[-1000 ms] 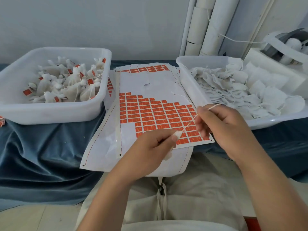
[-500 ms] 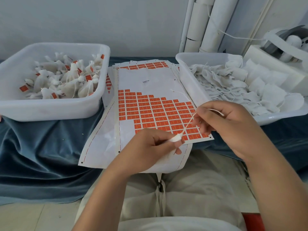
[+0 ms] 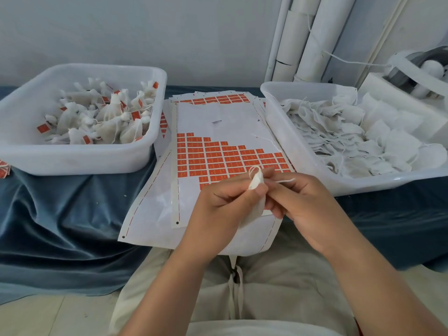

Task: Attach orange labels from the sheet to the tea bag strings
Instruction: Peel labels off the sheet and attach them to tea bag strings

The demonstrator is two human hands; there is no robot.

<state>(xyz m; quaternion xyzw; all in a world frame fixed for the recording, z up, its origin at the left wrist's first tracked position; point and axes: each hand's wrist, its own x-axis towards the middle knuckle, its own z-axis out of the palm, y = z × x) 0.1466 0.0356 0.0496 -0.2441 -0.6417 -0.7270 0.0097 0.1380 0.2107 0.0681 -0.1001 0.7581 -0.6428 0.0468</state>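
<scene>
The left hand [image 3: 225,202] pinches a small white mesh tea bag [image 3: 255,184] by its neck, steadying it while the right hand [image 3: 305,204] pinches its thin white string [image 3: 286,181], seemingly freeing it for tagging. The white sheet of orange labels [image 3: 218,156] lies just beyond, near rows hidden under both hands; a white plastic tub of tagged bags [image 3: 80,163] sits well left
</scene>
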